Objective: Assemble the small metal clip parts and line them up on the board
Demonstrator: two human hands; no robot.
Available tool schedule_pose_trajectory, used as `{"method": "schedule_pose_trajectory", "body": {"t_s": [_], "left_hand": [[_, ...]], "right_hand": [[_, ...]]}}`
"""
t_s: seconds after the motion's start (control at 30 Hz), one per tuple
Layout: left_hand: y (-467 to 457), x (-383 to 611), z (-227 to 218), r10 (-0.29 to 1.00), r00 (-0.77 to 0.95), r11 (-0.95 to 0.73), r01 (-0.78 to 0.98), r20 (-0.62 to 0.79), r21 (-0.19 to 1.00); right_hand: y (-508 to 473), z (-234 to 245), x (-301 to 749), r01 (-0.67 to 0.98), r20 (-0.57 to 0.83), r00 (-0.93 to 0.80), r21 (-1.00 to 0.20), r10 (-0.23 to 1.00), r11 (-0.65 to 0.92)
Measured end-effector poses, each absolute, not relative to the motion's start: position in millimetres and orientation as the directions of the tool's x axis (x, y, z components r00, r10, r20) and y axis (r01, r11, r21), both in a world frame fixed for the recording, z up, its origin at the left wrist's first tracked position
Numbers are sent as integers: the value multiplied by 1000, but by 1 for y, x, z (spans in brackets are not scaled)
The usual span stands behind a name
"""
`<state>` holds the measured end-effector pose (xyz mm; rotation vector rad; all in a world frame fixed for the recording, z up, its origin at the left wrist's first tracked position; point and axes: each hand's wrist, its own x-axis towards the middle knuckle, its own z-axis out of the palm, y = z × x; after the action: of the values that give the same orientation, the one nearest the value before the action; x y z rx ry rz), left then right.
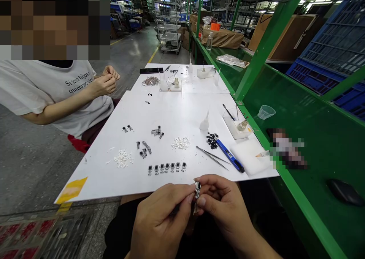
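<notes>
Between my two hands, just past the near table edge, is a small silvery metal part with black and white pieces [197, 190]. My left hand [164, 213] pinches it from the left with thumb and forefinger. The fingers of my right hand [221, 202] close on it from the right. On the white table [114, 183] ahead, a row of several similar metal parts [167, 168] stands in line. More of them [144, 149] lie in loose groups behind. Tweezers [212, 156] and a blue utility knife [229, 154] lie to the right, beside a heap of tiny black pieces [212, 140].
Piles of small white pieces [181, 142] lie mid-table and at left. A white tray [238, 128] with a small bottle, a squeeze bottle [204, 122] and a white pad [248, 156] stand right. A co-worker [68, 88] sits left. A green frame [273, 152] borders the right.
</notes>
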<state>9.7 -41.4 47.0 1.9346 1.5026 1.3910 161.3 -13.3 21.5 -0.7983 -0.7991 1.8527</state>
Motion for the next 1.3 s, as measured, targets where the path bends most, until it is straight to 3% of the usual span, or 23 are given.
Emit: {"method": "schedule_pose_trajectory", "body": {"t_s": [0.53, 0.67, 0.8, 0.9, 1.13, 1.3], "left_hand": [[-40, 8, 45, 858, 12, -418, 596, 513, 685], [-39, 5, 41, 823, 18, -438, 657, 568, 614], [-35, 2, 42, 776, 16, -456, 705, 631, 543], [-31, 2, 45, 794, 61, -478, 677, 605, 559], [-28, 2, 49, 804, 57, -486, 637, 592, 599], [-26, 0, 51, 781, 110, -533, 630, 615, 565]], "right_hand": [[-14, 10, 162, -563, -182, -409, -721, 894, -404], [-13, 11, 160, -616, -227, -481, -600, 847, -511], [-16, 17, 156, -679, -256, -590, -354, 765, -643], [-20, 21, 152, -701, -244, -631, -228, 737, -676], [-24, 23, 146, -720, -214, -666, -66, 714, -691], [-24, 24, 147, -719, -234, -671, -26, 704, -694]]}}
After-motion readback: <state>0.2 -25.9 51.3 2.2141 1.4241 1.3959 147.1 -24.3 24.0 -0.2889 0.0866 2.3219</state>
